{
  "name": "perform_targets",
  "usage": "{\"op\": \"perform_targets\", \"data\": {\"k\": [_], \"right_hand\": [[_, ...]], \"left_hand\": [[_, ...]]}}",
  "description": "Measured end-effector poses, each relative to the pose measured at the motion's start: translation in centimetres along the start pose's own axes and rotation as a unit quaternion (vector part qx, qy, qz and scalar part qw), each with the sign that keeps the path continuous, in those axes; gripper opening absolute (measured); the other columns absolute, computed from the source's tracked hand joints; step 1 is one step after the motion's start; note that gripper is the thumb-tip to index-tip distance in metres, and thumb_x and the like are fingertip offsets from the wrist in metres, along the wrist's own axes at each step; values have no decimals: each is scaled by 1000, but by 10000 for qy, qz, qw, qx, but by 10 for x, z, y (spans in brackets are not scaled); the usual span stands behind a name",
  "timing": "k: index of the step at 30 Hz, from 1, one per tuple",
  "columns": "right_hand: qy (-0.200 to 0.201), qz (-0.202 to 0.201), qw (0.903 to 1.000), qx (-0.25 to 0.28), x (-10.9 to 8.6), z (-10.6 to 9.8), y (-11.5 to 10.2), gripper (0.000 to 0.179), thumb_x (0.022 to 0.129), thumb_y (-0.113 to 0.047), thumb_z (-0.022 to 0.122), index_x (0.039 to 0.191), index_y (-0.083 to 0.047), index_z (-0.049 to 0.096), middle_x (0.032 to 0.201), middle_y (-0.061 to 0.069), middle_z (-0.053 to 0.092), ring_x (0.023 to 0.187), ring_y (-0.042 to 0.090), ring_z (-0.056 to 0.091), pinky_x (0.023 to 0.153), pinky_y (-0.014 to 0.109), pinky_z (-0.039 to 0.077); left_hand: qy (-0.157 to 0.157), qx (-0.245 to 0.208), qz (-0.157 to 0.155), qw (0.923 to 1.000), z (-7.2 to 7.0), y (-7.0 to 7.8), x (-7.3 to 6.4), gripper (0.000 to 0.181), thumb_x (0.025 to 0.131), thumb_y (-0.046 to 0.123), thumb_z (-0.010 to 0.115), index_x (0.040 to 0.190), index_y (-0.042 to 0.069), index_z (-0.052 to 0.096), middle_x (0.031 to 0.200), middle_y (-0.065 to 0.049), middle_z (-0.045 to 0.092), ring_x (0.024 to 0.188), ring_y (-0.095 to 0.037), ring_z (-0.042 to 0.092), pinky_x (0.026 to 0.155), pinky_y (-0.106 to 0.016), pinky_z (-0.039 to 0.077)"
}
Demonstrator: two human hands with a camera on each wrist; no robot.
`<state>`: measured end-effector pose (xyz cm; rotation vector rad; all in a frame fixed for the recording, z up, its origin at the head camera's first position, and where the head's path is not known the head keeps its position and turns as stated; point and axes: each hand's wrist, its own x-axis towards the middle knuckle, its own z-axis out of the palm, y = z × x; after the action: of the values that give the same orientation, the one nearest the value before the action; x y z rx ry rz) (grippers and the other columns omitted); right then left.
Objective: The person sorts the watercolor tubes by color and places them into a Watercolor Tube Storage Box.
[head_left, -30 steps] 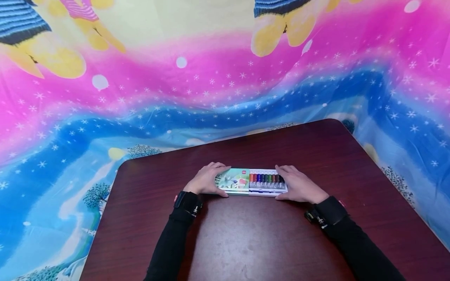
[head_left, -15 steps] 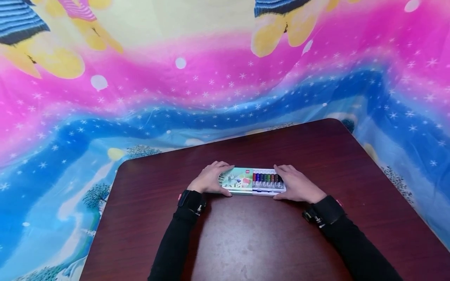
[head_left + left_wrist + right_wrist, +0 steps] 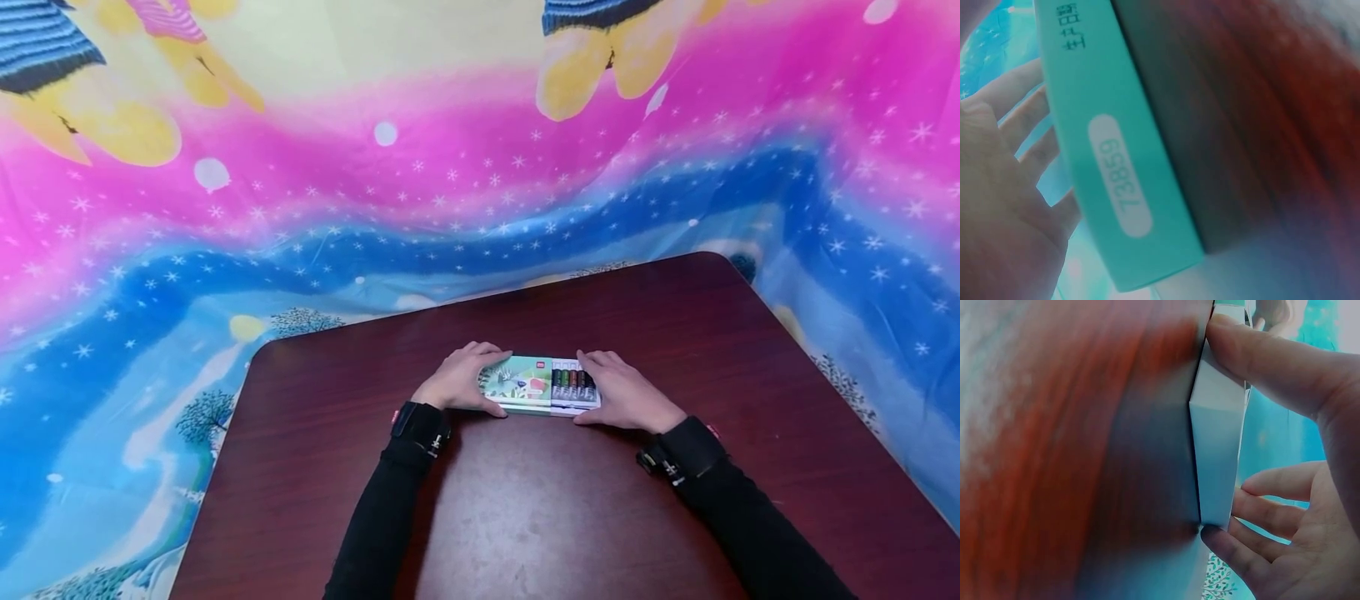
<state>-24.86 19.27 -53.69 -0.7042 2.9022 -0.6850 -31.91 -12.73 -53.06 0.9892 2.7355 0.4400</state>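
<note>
A flat green printed sleeve [image 3: 517, 387] lies on the table with a white tray of small paint tubes [image 3: 572, 383] partly out of its right end. Several tubes with dark, green and brown bands show. My left hand [image 3: 463, 380] grips the sleeve's left end, thumb in front and fingers behind. Around the tray's right end, my right hand [image 3: 630, 395] holds on with thumb and fingers. In the left wrist view the sleeve's green end face [image 3: 1116, 162] carries a printed number. The right wrist view shows the tray's white end [image 3: 1216, 450] between thumb and fingers.
The dark red-brown table [image 3: 360, 383] has rounded far corners, and its back edge lies just past the hands. Behind it hangs a colourful cloth [image 3: 465, 192] with snowflakes and cartoon figures. Both wrists wear black straps with small cameras.
The left hand has moved right with the sleeve, and the right hand slightly left. The sleeve now covers more of the tray, so fewer paint tubes show.
</note>
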Motion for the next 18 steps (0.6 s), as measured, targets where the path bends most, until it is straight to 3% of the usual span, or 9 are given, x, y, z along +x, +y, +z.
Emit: {"op": "perform_targets", "data": {"k": [7,12,18], "right_hand": [[-270,126,9991,286,0,-3,3,114,77,-45,91,160,3,31,156,25,43,142,41,42,110,56,44],[-526,185,9965,628,-3,-8,12,117,74,-42,94,162,-1,29,158,23,39,144,41,38,110,58,44],[-425,113,9972,602,-7,-14,25,113,71,-39,96,159,0,37,151,20,47,135,37,45,105,54,48]], "left_hand": [[-60,-14,-52,10000,2,0,-3,112,66,63,92,159,26,44,152,0,51,140,-24,46,118,-49,36],[-101,135,-389,9991,-3,-8,-24,121,65,64,92,164,27,33,160,-2,44,150,-27,38,125,-51,25],[86,-434,-912,9948,-10,-23,-47,117,68,51,96,163,22,35,160,-5,42,148,-29,40,116,-53,40]]}}
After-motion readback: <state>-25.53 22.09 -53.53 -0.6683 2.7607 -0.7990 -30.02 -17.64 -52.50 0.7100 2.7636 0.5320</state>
